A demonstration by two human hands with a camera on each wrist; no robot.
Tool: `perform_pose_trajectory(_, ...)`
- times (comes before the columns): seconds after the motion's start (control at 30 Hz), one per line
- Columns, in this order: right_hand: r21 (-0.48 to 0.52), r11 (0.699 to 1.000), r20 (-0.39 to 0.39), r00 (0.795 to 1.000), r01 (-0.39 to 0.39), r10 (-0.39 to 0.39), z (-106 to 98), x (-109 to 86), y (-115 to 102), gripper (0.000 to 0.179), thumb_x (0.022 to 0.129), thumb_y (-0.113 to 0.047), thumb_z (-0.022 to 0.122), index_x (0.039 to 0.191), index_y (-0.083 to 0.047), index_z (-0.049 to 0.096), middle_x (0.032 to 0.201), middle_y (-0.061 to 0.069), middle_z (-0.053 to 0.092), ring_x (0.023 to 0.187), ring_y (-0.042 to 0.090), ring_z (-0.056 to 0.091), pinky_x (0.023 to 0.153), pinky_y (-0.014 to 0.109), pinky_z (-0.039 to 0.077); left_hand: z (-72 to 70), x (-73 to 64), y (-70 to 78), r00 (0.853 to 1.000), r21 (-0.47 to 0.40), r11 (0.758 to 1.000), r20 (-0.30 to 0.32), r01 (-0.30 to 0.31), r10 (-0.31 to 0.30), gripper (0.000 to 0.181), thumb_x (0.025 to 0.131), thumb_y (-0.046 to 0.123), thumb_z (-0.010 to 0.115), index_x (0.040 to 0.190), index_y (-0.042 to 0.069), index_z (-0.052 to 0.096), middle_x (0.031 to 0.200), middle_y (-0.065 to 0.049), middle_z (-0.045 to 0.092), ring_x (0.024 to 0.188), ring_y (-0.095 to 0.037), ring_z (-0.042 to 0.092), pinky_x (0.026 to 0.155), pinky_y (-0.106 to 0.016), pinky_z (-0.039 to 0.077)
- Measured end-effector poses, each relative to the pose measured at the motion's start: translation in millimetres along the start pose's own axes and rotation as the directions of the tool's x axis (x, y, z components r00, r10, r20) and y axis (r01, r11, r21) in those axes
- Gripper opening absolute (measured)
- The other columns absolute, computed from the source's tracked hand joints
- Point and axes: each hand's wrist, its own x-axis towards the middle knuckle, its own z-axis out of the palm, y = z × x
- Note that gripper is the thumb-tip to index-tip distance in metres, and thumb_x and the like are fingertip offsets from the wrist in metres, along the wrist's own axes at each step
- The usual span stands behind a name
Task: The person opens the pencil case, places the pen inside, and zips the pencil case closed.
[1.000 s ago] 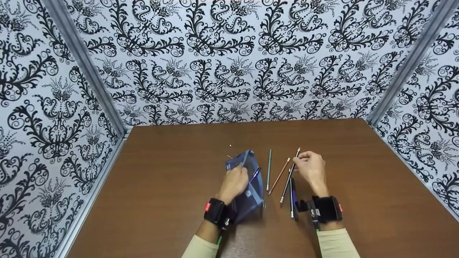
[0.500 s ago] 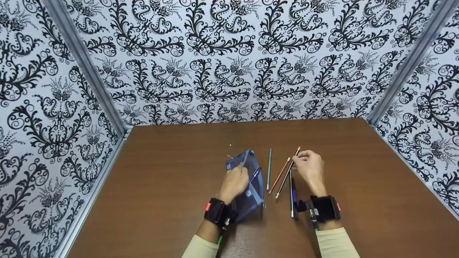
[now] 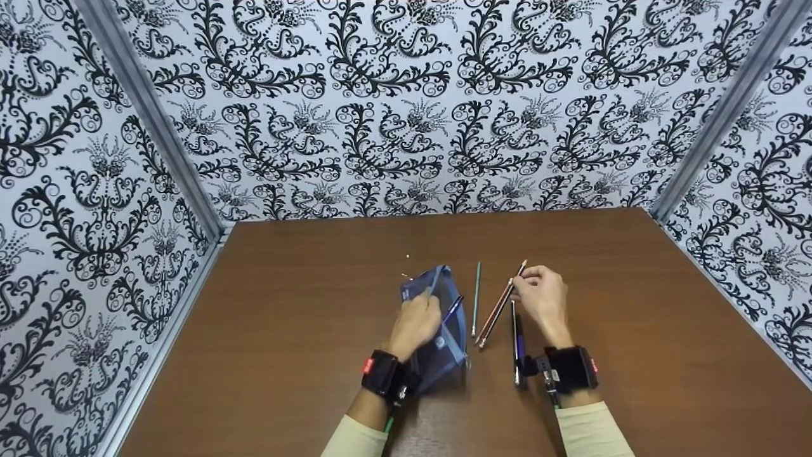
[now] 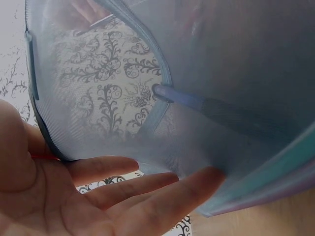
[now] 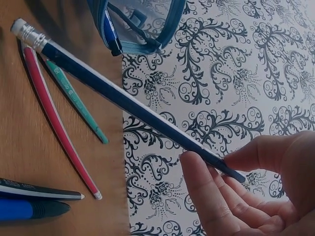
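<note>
Right hand (image 3: 539,295): pinches dark pencil (image 5: 133,102) near its point, eraser end lifted and angled toward pouch mouth, apparently for insertion.
Left hand (image 3: 415,324): grips blue mesh pouch (image 3: 438,349) on table (image 3: 285,355), propping mouth open; blue pen (image 4: 216,110) already inside.
On table: red pencil (image 5: 56,125) and green pencil (image 3: 476,298) between pouch and right hand; two more pens (image 3: 517,346) beside right wrist.
Change: dark pencil's eraser end swung left, now just above red pencil; pouch and left hand unmoved.
</note>
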Motion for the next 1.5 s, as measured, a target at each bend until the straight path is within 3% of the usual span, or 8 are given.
perform_pose_trajectory(0.1,0.015,1.000,0.005,1.000,0.001,-0.001,1.4,-0.2,0.8,0.019,0.088,-0.006,0.059,0.102,0.006,0.062,0.098,0.025,0.072,0.068,0.020,0.074,0.059,0.021,0.056,0.2,-0.4,-0.2,1.000,-0.007,1.000,0.010,-0.001,0.002,0.049,0.101,0.021,0.035,0.142,0.001,0.052,0.098,-0.020,0.067,0.076,-0.024,0.061,0.070,-0.041,0.052)
perform_pose_trajectory(0.37,0.005,0.999,-0.042,0.999,0.035,-0.035,5.0,-1.9,-0.3,0.016,0.087,-0.006,0.060,0.098,0.004,0.063,0.093,0.022,0.074,0.067,0.021,0.073,0.053,0.015,0.051,1.7,-1.3,0.0,1.000,-0.009,1.000,0.012,0.009,-0.009,0.050,0.100,0.021,0.035,0.142,-0.001,0.051,0.126,-0.023,0.064,0.098,-0.028,0.063,0.088,-0.049,0.051)
perform_pose_trajectory(0.5,0.063,0.997,-0.069,0.997,0.042,-0.038,7.8,-3.0,-1.0,0.014,0.088,-0.006,0.061,0.098,0.003,0.062,0.093,0.022,0.074,0.066,0.018,0.073,0.053,0.017,0.052,2.8,-0.4,0.3,1.000,-0.005,1.000,0.012,0.010,-0.010,0.049,0.100,0.022,0.036,0.142,0.002,0.052,0.119,-0.022,0.067,0.094,-0.028,0.063,0.084,-0.048,0.052)
perform_pose_trajectory(0.73,0.179,0.980,-0.135,0.989,0.089,-0.065,14.2,-3.6,0.4,0.013,0.089,-0.004,0.060,0.098,0.005,0.060,0.094,0.028,0.071,0.059,0.001,0.067,0.055,0.021,0.055,3.5,-0.2,0.0,1.000,0.001,1.000,0.001,0.004,-0.004,0.048,0.100,0.022,0.037,0.142,0.004,0.054,0.103,-0.019,0.068,0.080,-0.024,0.061,0.072,-0.041,0.052)
perform_pose_trajectory(1.1,0.231,0.958,-0.205,0.971,0.173,-0.126,18.8,-3.4,0.5,0.013,0.091,-0.002,0.060,0.100,0.008,0.059,0.094,0.030,0.069,0.060,-0.006,0.064,0.064,0.024,0.058,3.0,-0.7,-0.4,1.000,-0.029,1.000,0.010,-0.004,0.005,0.046,0.100,0.020,0.037,0.138,0.002,0.056,0.081,-0.016,0.063,0.067,-0.021,0.057,0.061,-0.036,0.048)
perform_pose_trajectory(1.23,0.261,0.945,-0.215,0.966,0.199,-0.144,19.5,-3.3,0.3,0.012,0.092,-0.001,0.060,0.101,0.007,0.058,0.094,0.030,0.068,0.062,-0.002,0.065,0.067,0.028,0.058,3.6,-0.1,-0.1,1.000,0.005,1.000,0.003,-0.012,0.012,0.049,0.100,0.021,0.036,0.139,-0.002,0.054,0.102,-0.021,0.070,0.081,-0.025,0.063,0.074,-0.042,0.053)
perform_pose_trajectory(1.33,0.277,0.935,-0.227,0.960,0.222,-0.161,20.1,-3.2,-0.1,0.012,0.092,0.000,0.059,0.102,0.007,0.058,0.095,0.031,0.067,0.063,-0.001,0.066,0.068,0.029,0.059,4.1,0.0,0.2,1.000,0.027,0.999,-0.005,-0.019,0.020,0.050,0.100,0.021,0.034,0.141,-0.003,0.052,0.122,-0.023,0.066,0.093,-0.028,0.062,0.086,-0.046,0.052)
perform_pose_trajectory(1.5,0.324,0.912,-0.251,0.952,0.251,-0.173,21.2,-3.5,-1.0,0.013,0.091,0.002,0.060,0.102,0.009,0.057,0.093,0.030,0.067,0.066,0.001,0.067,0.067,0.022,0.058,4.4,0.4,0.1,1.000,0.012,1.000,-0.002,-0.010,0.010,0.050,0.100,0.021,0.035,0.141,-0.001,0.052,0.114,-0.021,0.067,0.088,-0.027,0.061,0.081,-0.045,0.052)
